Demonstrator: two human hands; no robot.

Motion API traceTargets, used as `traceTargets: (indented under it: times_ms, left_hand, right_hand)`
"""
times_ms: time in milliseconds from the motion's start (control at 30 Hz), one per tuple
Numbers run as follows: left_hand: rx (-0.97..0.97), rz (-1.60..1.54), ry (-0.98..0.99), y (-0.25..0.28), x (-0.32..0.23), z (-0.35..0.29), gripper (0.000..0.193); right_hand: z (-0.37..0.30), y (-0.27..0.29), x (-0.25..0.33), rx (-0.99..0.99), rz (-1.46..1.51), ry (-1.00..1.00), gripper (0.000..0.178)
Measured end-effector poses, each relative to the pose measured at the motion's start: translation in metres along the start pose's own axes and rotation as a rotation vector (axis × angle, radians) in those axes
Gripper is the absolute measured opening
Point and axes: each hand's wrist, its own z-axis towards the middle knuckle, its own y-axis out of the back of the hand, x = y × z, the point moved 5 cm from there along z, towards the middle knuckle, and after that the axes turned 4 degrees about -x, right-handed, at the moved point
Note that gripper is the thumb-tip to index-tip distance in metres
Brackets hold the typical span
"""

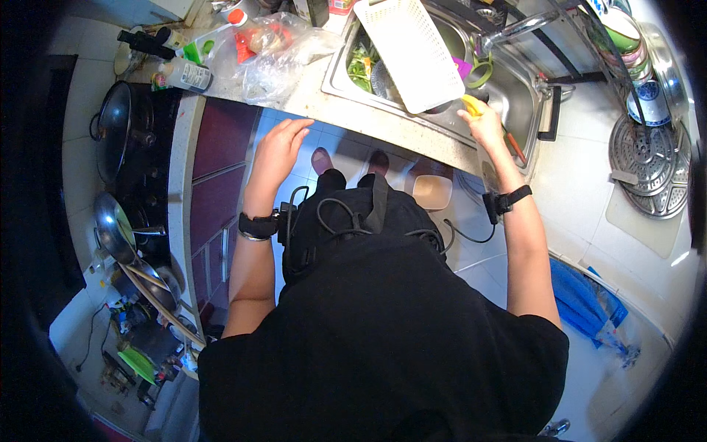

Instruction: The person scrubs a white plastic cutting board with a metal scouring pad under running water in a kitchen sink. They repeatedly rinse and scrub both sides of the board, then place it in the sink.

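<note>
My right hand (484, 127) is closed at the front of the metal sink (520, 81), gripping a small yellow object (473, 105) whose kind I cannot make out. Just left of it, a white plastic basket (416, 55) with a perforated bottom lies tilted across the sink. Green leafy vegetables (361, 68) show in the basin to the basket's left. Beside the basket's right side are a purple item (462, 68) and a green loop-shaped item (481, 72). With fingers stretched out and nothing held, my left hand (277, 152) is in front of the counter edge.
Clear plastic bags (283, 66) and a white bottle (185, 76) lie on the counter (309, 92). A faucet (519, 29) reaches over the sink. Steamer plates (648, 158) lean at the right wall. Pans (114, 136) stand at the left. A beige tub (432, 192) sits below.
</note>
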Motion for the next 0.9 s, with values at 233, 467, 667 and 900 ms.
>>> traceTargets:
  times_ms: [233, 467, 667, 900]
  left_hand:
    - [0.022, 0.022, -0.017, 0.002, -0.005, 0.004, 0.022]
    - [-0.016, 0.042, -0.013, 0.021, -0.008, 0.012, 0.022]
    - [-0.067, 0.001, -0.063, 0.025, -0.013, 0.011, 0.022]
    - [-0.053, 0.03, 0.057, 0.034, 0.007, -0.002, 0.022]
  right_hand:
    - [-0.001, -0.044, 0.037, 0.123, -0.057, 0.128, 0.048]
    - [0.051, -0.06, 0.073, 0.06, -0.054, 0.216, 0.052]
    - [0.112, -0.065, 0.129, 0.099, -0.093, 0.159, 0.045]
    - [0.159, -0.056, 0.183, 0.087, 0.026, 0.143, 0.038]
